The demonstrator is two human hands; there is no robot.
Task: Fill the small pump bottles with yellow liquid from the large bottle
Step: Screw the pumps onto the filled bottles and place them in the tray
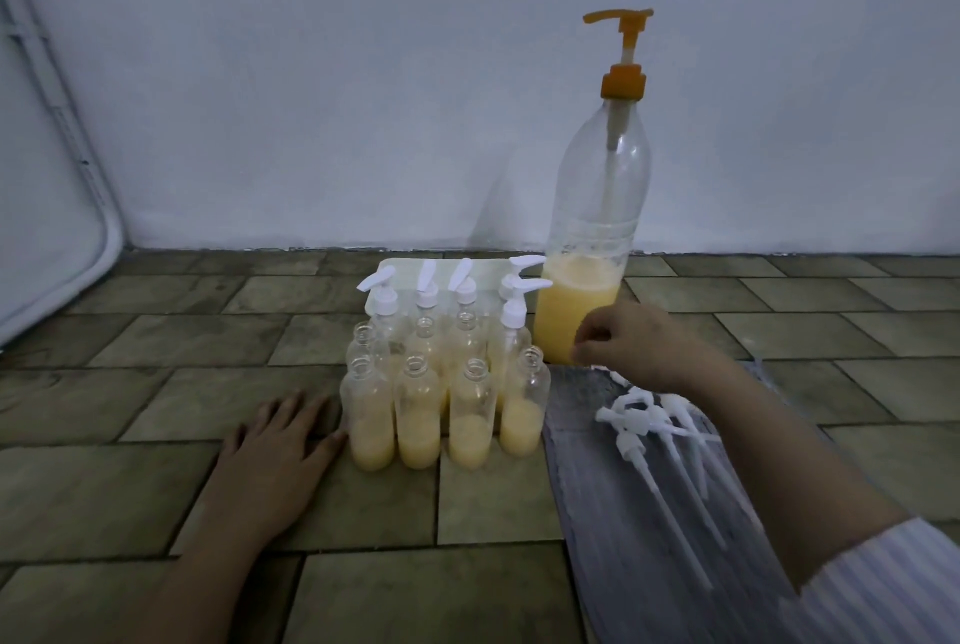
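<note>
The large clear bottle (582,316) with an orange pump stands by the wall, yellow liquid filling its lower part. Left of it is a cluster of small clear bottles (441,404). The front row stands uncapped and part-filled with yellow liquid; the back ones wear white pump heads (426,287). Loose white pump heads (654,427) with long tubes lie on a grey cloth (613,513). My left hand (275,451) rests flat on the floor, touching the front-left bottle. My right hand (623,344) hovers in front of the large bottle's base, above the loose pumps, fingers loosely curled, with nothing seen in them.
The floor is green-grey tile (156,331). A pale blue wall (363,97) rises right behind the bottles. A white tray (400,269) sits under the back row. A white framed panel (52,227) leans at the far left.
</note>
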